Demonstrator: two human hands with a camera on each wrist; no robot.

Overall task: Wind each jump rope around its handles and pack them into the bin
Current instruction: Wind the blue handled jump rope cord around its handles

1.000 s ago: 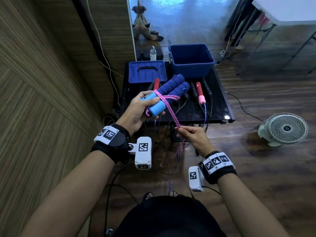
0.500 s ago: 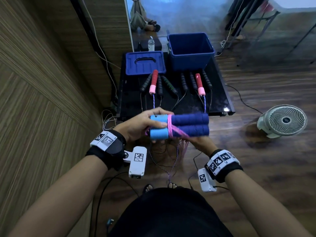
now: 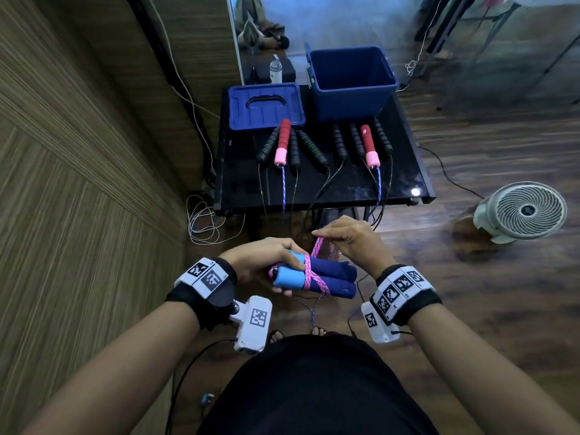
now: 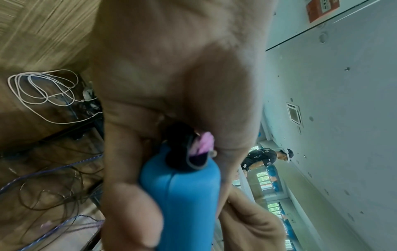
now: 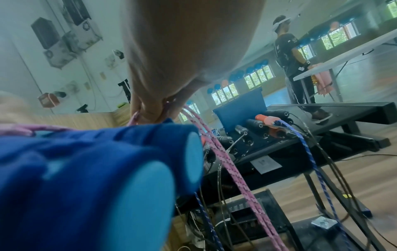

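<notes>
My left hand (image 3: 266,262) grips the light-blue ends of two blue foam handles (image 3: 329,277) held side by side, close to my body and below the table's front edge. A pink braided rope (image 3: 310,274) crosses around them in a few turns. Just above the handles, my right hand (image 3: 342,237) pinches the rope (image 5: 137,117) and holds it taut; more pink rope (image 5: 225,161) hangs down in the right wrist view. The left wrist view shows my fingers round a handle end (image 4: 182,195). The open blue bin (image 3: 350,83) stands at the table's back right.
On the black table (image 3: 405,183) lie several other jump ropes with black handles (image 3: 310,149) and red-and-pink handles (image 3: 282,142), their cords hanging over the front edge. The bin's blue lid (image 3: 265,105) lies at back left. A white fan (image 3: 524,211) stands on the floor, right.
The handles came down from over the table toward my body and turned level. My right hand went under them, then came up behind, laying more turns of pink rope.
</notes>
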